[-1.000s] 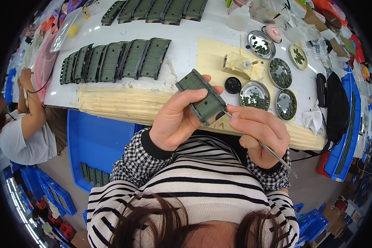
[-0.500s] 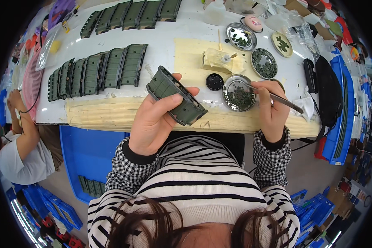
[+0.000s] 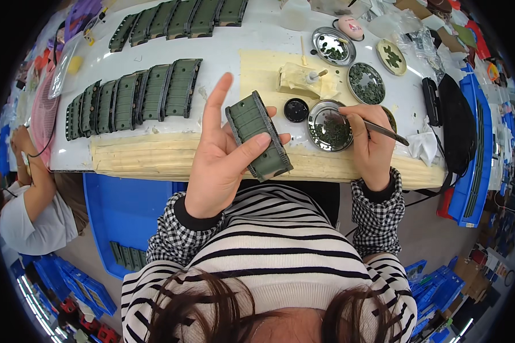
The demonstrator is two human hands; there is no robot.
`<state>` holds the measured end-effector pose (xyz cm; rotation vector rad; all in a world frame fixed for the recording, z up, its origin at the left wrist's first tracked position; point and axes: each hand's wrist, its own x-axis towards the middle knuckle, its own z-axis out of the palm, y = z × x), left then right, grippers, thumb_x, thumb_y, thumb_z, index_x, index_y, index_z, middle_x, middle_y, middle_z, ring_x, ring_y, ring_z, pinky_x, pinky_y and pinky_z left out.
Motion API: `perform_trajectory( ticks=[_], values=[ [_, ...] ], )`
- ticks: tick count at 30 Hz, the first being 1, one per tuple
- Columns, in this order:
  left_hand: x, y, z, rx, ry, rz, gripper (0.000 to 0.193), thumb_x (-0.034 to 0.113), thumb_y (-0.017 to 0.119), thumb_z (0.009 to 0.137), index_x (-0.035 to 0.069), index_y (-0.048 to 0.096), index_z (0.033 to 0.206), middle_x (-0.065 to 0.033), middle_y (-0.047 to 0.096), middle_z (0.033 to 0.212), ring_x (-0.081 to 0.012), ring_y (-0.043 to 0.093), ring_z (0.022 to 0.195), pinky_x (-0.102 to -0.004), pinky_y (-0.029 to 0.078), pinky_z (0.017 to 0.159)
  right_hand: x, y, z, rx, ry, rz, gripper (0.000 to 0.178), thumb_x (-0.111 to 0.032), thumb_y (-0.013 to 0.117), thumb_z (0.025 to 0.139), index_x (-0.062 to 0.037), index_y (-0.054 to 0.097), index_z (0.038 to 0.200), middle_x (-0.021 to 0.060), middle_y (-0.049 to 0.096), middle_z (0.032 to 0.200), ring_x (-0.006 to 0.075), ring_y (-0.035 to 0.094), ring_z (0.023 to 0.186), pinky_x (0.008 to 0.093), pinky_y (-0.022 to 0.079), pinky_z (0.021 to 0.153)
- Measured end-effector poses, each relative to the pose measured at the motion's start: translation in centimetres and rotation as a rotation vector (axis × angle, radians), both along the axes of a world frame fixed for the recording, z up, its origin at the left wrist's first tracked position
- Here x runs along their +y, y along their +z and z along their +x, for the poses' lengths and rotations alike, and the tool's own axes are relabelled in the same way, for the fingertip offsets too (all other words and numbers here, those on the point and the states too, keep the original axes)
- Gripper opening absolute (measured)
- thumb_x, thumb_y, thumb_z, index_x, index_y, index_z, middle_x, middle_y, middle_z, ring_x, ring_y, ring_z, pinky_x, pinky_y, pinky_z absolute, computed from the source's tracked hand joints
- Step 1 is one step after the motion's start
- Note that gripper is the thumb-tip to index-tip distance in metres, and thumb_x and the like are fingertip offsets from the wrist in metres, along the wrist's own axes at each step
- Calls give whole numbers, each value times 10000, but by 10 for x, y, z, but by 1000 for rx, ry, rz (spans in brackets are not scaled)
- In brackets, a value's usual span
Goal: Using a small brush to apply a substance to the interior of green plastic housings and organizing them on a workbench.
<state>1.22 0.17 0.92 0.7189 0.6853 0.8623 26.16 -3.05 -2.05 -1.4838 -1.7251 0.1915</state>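
Note:
My left hand (image 3: 214, 171) grips a dark green track-like panel (image 3: 250, 121) with toothed grey edges and ribs across its face. Its thumb presses the near face while the index finger points up, off the piece. In my right hand (image 3: 372, 150) are metal tweezers (image 3: 392, 134), pinched between thumb and fingers. That hand is at the right side of a round metal dish (image 3: 311, 132) with small dark green parts (image 3: 336, 132) heaped in it; the tweezers' tips are mostly hidden by my fingers. Just left of the dish sits a small black round container (image 3: 296, 110).
Two rows of similar green panels (image 3: 177, 91) stand at the left. Beyond the dish are more dishes of green pieces (image 3: 366, 83), a tape-covered block (image 3: 297, 80) and a pink egg-shaped object (image 3: 349, 27). A blue tray (image 3: 126, 200) lies below the table; another person's arm (image 3: 37, 174) is far left.
The panel has turned more upright and shifted slightly right in my left hand, and the index finger has lifted off. My right hand, with the tweezers, has moved slightly left and nearer me.

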Motion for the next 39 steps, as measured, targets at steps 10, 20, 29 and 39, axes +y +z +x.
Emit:
perform_trajectory(
  ticks=[10,20,29,39],
  values=[
    [-1,-15,10,14,-269,109,274,269,447,1052,9,527,1017,-54,629,945,-130,647,936,-246,521,773,-13,43,-51,562,314,-156,197,-102,531,988,26,680,970,106,666,929,168,606,798,280,489,726],
    [3,-15,-5,-85,-318,-33,326,290,387,1068,27,490,905,-63,611,913,-156,659,889,-256,537,773,-9,47,-54,359,461,-66,148,-67,623,914,28,680,1012,139,679,928,243,647,815,308,518,731],
    [1,-19,-9,-38,-353,-95,319,314,362,1068,69,487,906,11,455,851,-92,431,825,-230,371,760,-8,51,-59,221,468,-82,200,-78,687,843,22,693,1017,140,689,968,261,669,860,322,535,757],
    [1,-20,-10,-49,-356,-101,318,330,365,1067,76,492,923,18,461,848,-82,438,815,-224,376,740,-8,51,-60,223,465,-96,218,-99,705,833,22,693,1015,142,687,968,257,669,854,315,533,752]
  ],
)
